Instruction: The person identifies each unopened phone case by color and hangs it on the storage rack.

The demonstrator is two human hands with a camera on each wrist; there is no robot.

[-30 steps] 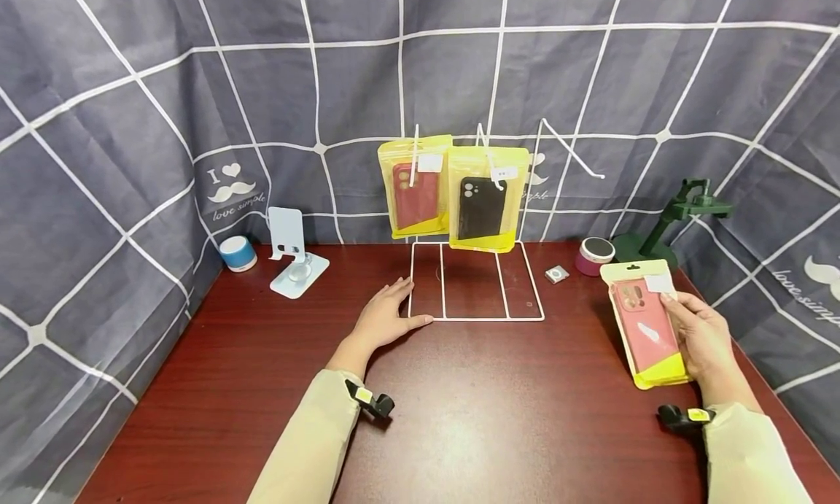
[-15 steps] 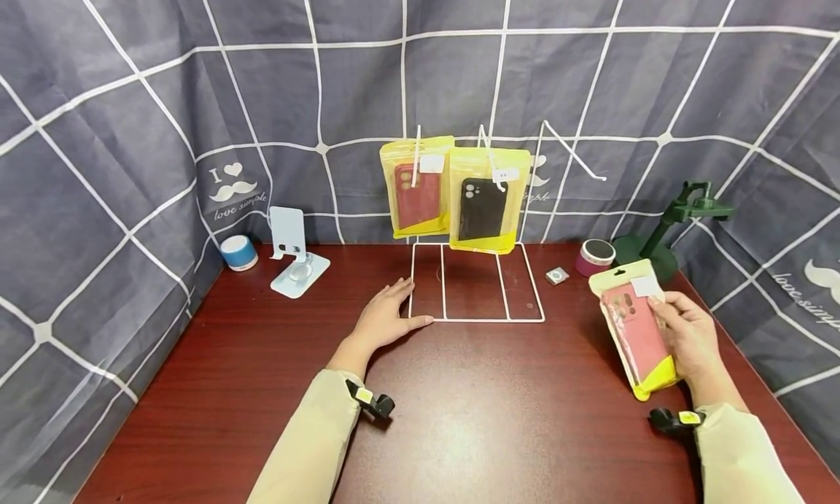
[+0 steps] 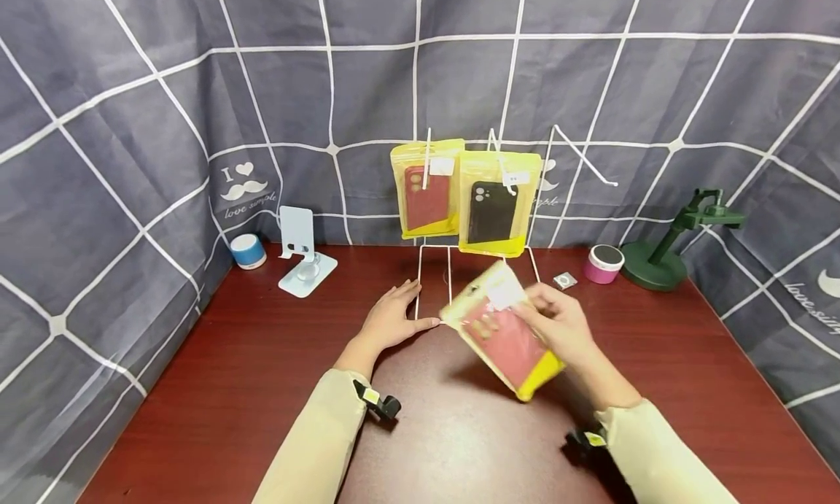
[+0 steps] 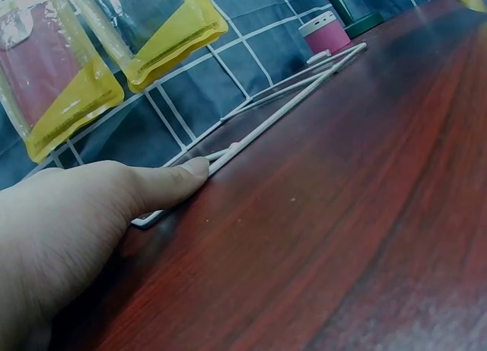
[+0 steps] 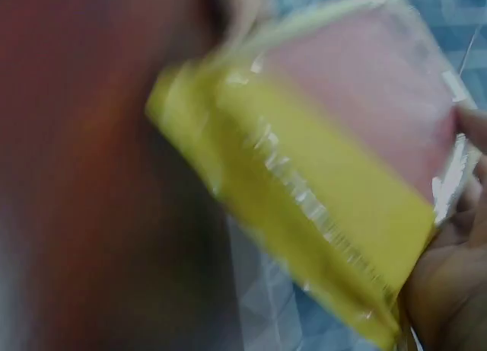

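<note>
My right hand (image 3: 560, 324) pinches a packaged phone case (image 3: 504, 341), pink in a clear and yellow pouch, by its right edge. The pouch is tilted over the table in front of a white wire rack (image 3: 418, 281) and hides part of its base. My left hand (image 3: 391, 320) rests at the base's left front corner, fingers straight, its thumb (image 4: 171, 183) along the front wire. From the rack's hooks hang a red phone case in a yellow pouch (image 3: 428, 190) and a black one in another pouch (image 3: 496, 208). The right hook (image 3: 584, 156) carries nothing.
A light blue phone stand (image 3: 305, 260) and a blue round speaker (image 3: 248, 251) are at the back left. Back right are a small silver square gadget (image 3: 564, 280), a pink round speaker (image 3: 604, 263) and a dark green stand (image 3: 659, 260). Grey gridded cloth lines the table's back and sides.
My right hand has carried the pink phone case pouch leftward from the table's right side to the rack's front, tilting it further. The left hand stays at the rack's base. The view shifts slightly.
</note>
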